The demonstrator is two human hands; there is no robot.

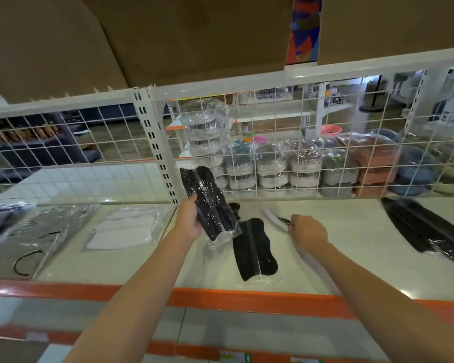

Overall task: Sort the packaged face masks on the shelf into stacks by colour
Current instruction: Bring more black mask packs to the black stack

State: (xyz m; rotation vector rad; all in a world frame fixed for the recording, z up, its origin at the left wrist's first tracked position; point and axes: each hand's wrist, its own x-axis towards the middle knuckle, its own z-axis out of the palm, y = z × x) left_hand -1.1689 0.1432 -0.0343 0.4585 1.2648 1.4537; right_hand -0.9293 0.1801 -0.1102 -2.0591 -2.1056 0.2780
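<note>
My left hand (188,221) grips a packaged black mask (210,203) and holds it upright above the white shelf (338,258). Below it another black mask pack (254,250) lies flat near the shelf's front. My right hand (308,230) pinches the edge of a white mask pack (273,217), blurred and lifted off the shelf. A stack of black mask packs (427,229) lies at the far right. On the left section sit a white mask pack (123,227) and clear packs with black ear loops (37,237).
A white wire grid (273,142) backs the shelf, with a slotted upright post (155,145) between sections. Wrapped bowls and containers (273,166) are stacked behind the grid. An orange strip (247,299) runs along the shelf's front edge. Cardboard boxes (168,35) sit on the shelf above.
</note>
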